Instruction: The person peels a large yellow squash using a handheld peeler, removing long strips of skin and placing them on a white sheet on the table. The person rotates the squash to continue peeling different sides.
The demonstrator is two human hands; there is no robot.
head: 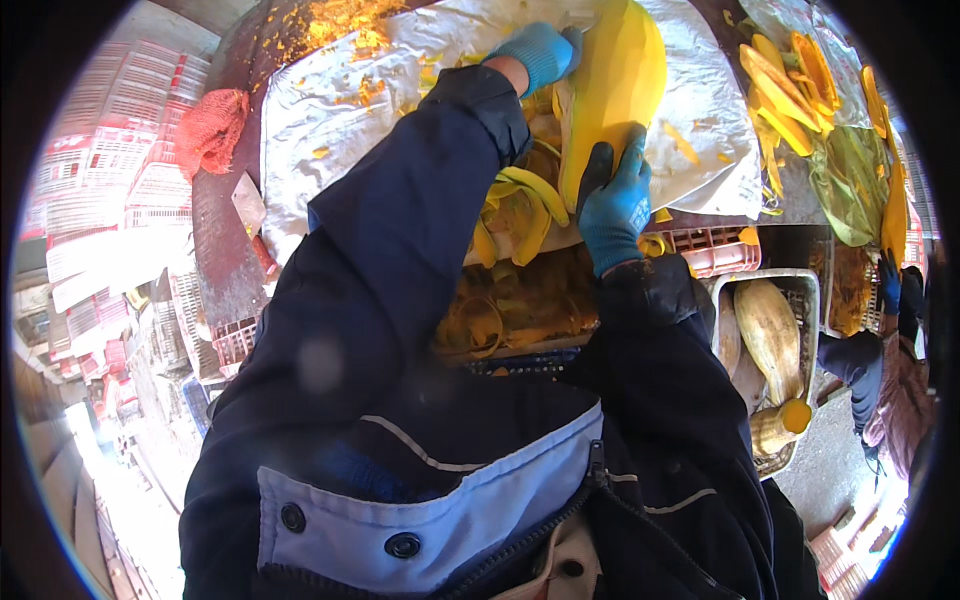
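A long peeled yellow squash (615,82) lies lengthwise on a white plastic sheet (300,142). My right hand (616,202), in a blue knit glove with dark coated fingers, grips its near end, thumb and fingers apart around it. My left hand (536,56), gloved alike, is closed beside the squash's far left side. A pale hand tool (581,19) shows at its fingertips, mostly hidden; its kind is hard to tell. Curled squash peels (529,214) hang over the table edge below the squash. More peels (517,307) fill a container under them.
At right, a crate (808,300) holds unpeeled tan squash (769,330). Cut squash pieces (787,82) lie beside a greenish plastic bag (847,180). A co-worker's gloved hand (890,281) shows at far right. A red mesh bag (214,131) and stacked crates (112,142) are at left.
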